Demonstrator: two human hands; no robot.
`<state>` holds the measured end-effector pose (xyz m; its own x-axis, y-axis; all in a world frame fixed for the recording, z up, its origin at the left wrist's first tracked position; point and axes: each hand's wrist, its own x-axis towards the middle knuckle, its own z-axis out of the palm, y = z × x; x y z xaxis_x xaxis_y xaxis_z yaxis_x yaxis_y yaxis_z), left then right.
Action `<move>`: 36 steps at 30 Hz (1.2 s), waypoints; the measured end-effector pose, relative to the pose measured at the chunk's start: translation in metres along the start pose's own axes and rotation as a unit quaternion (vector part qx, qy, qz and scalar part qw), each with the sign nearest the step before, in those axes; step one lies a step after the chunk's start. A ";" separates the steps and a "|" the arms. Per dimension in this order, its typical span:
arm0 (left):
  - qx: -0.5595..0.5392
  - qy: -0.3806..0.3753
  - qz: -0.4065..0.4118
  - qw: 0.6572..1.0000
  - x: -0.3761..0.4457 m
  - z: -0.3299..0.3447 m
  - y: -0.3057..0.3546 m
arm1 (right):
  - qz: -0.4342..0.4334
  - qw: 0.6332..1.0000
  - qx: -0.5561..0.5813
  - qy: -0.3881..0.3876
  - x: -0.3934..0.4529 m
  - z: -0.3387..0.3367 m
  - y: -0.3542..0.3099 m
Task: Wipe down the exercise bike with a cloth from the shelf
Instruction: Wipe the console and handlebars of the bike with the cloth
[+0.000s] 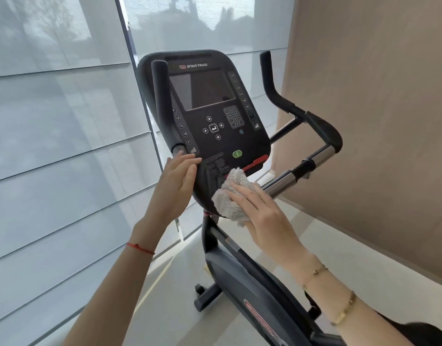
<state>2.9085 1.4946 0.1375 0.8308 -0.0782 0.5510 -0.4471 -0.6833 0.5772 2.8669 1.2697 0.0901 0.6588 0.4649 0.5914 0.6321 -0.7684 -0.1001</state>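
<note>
Pressing a grey fluffy cloth [231,198] against the lower edge of the console [205,108], the right hand [262,211] lies flat on top of it, fingers spread, palm down; cloth bunched under the fingers, pinned rather than gripped in a fist. Cloth sits at the console's bottom right, just below the red strip [256,163] and the green button [237,153], touching the black underside housing.

Left hand [176,186] at the console's lower left corner, fingers straight and together, resting on the edge; not closed round anything. Red string bracelet [140,247] on left wrist, gold bracelets [344,308] on right forearm.

Exercise bike [240,278]: console upright, screen dark, keypad and arrow btns to the lower centre. Left handlebar grip [162,101] stands in front of the console's left side; right handlebar [314,121] curves off to the console's right, w/ chrome bar [299,171] below it. Frame and base run down below the console to a pale floor [165,308]. Blinds [52,121] behind and left of console, beige wall [377,108] to its right
</note>
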 end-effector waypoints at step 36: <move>0.211 0.111 0.003 0.971 -0.010 0.068 0.045 | 0.229 0.969 0.088 0.033 0.044 -0.007 0.142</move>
<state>2.9023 1.4156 0.1166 0.7160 0.0425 0.6968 -0.2371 -0.9240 0.3001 2.9834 1.1779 0.1072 0.8631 0.0593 0.5016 0.3426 -0.7983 -0.4952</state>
